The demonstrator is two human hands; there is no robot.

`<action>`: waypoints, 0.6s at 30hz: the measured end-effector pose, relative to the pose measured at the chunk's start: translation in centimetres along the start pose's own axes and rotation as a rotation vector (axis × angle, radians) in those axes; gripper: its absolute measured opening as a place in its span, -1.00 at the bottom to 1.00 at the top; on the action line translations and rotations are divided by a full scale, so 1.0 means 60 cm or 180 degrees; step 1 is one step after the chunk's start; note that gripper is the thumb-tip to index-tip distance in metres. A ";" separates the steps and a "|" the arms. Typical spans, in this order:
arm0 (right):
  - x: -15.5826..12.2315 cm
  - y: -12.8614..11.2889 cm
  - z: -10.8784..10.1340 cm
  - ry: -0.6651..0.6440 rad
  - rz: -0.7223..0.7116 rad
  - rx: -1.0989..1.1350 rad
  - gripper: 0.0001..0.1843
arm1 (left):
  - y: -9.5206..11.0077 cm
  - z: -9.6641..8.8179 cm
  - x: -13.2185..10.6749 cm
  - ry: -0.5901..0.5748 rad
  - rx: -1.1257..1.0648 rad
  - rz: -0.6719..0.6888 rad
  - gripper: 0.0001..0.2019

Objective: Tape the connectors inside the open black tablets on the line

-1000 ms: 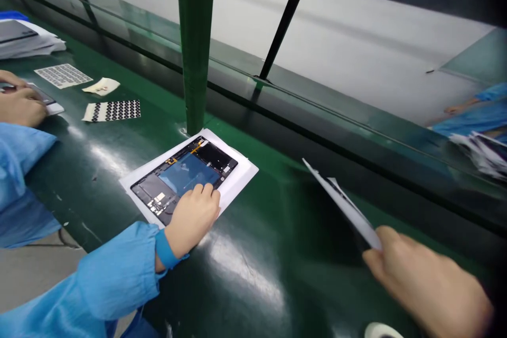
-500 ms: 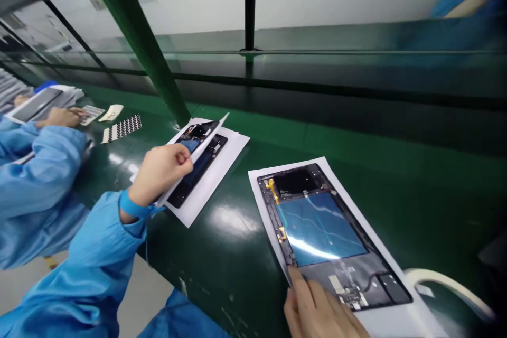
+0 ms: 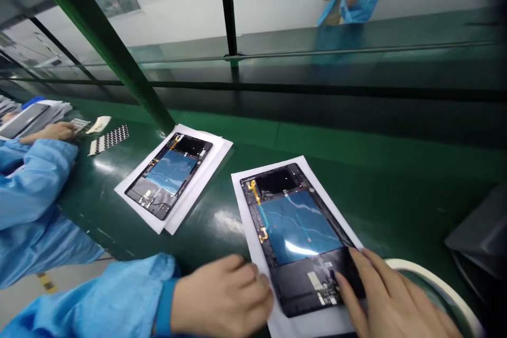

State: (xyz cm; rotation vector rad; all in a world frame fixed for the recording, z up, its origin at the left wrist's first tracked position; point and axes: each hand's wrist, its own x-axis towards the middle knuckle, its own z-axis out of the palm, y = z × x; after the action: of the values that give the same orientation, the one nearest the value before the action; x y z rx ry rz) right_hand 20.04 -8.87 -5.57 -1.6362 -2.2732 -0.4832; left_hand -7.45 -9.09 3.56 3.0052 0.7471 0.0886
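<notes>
An opened tablet [image 3: 312, 227] with a blue-filmed middle, orange flex cables and a small circuit board lies on white paper in front of me. My right hand [image 3: 392, 296] rests over its lower right corner, thumb and fingers apart, the thumb by the board. Just off the lower left edge, my left hand [image 3: 225, 296] is closed with curled fingers; anything inside them is hidden. A blue band [image 3: 163, 306] circles the left wrist. A second opened tablet [image 3: 170, 174] lies on white sheets farther left, untouched by either hand.
Another worker's blue sleeve [image 3: 43, 174] and hand are at the left, near a black-and-white patterned strip [image 3: 109, 140]. A green post [image 3: 95, 42] rises behind the second tablet. A pale curved band [image 3: 431, 280] and a grey object [image 3: 479, 237] sit at right.
My left hand has let go of the lifted white sheet at the second tablet and come right. That tablet now lies fully uncovered. My right hand moved from the near tablet's left edge to its lower right.
</notes>
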 end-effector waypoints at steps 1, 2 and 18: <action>0.003 -0.001 -0.006 -0.0029 0.0026 -0.0013 -0.45 | 0.016 0.015 0.010 0.0055 -0.0016 0.0281 -0.81; 0.008 -0.001 -0.010 -0.0057 0.0058 -0.0004 -0.47 | 0.026 0.027 0.019 0.0121 -0.0025 0.0429 -0.82; 0.104 0.002 -0.094 -0.2528 0.0610 0.0467 -0.84 | -0.010 0.034 -0.022 0.0247 -0.0593 -0.0016 -0.84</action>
State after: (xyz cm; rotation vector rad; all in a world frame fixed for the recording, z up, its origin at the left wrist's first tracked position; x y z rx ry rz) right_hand 18.50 -5.96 2.18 -2.1983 -2.5083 0.4608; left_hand -8.77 -9.23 1.45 2.8370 0.7098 0.2606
